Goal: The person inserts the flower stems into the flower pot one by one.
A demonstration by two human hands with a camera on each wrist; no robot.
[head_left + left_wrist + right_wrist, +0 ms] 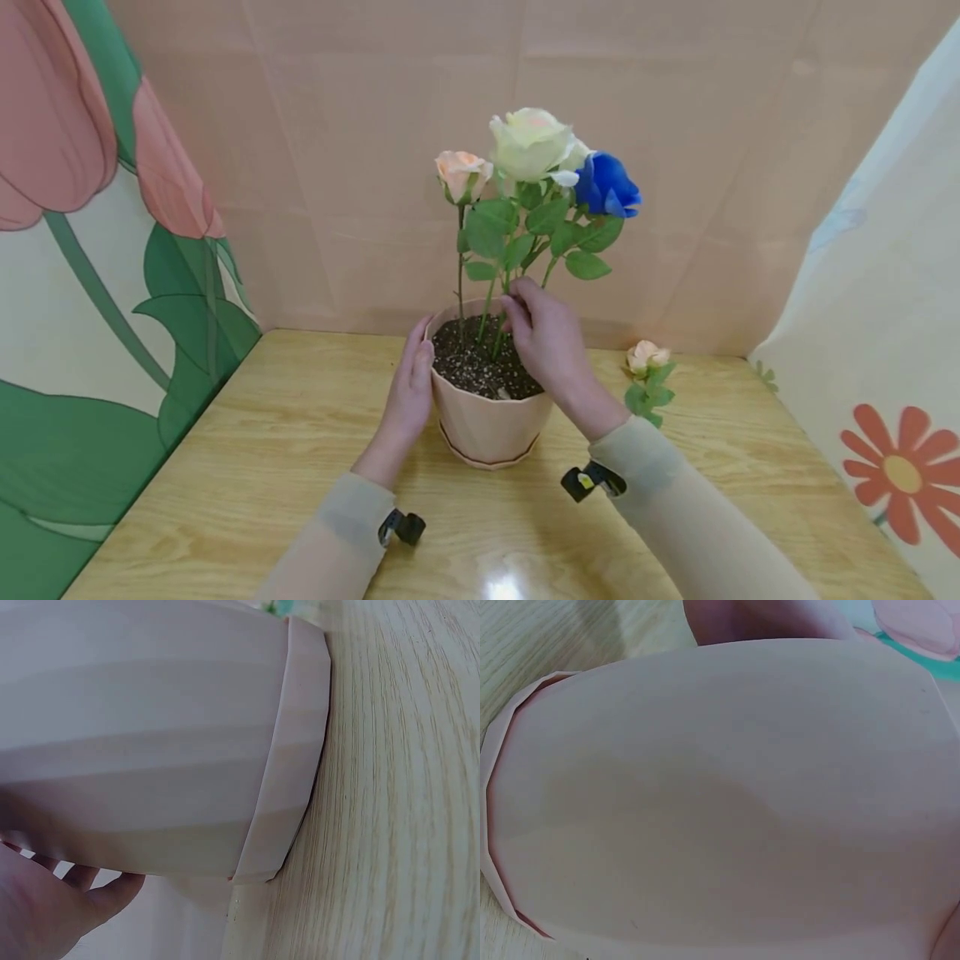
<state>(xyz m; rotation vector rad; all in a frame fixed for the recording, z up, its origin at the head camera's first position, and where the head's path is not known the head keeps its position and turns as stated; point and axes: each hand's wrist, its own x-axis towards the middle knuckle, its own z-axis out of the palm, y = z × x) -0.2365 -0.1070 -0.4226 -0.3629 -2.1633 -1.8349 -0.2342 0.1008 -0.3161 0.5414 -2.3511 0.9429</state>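
Note:
A pale pink flowerpot (491, 425) with dark soil (480, 371) stands on its saucer. Several roses rise from it: a peach rose (462, 175) on the left, a large cream rose (531, 143), and a blue rose (607, 185) on the right. Against the pot's left wall rests my left hand (411, 379), its fingers laid along the side; the left wrist view shows the fingers (112, 896) touching the pot. Over the soil, my right hand (551, 337) pinches a green rose stem (498, 333) low down. Which bloom this stem carries is hard to tell among the leaves.
Another peach rose (648, 357) with green leaves lies on the wooden table (315, 400), right of the pot. A pinkish backdrop (360, 167) hangs behind. Flower-printed panels (900, 475) flank both sides.

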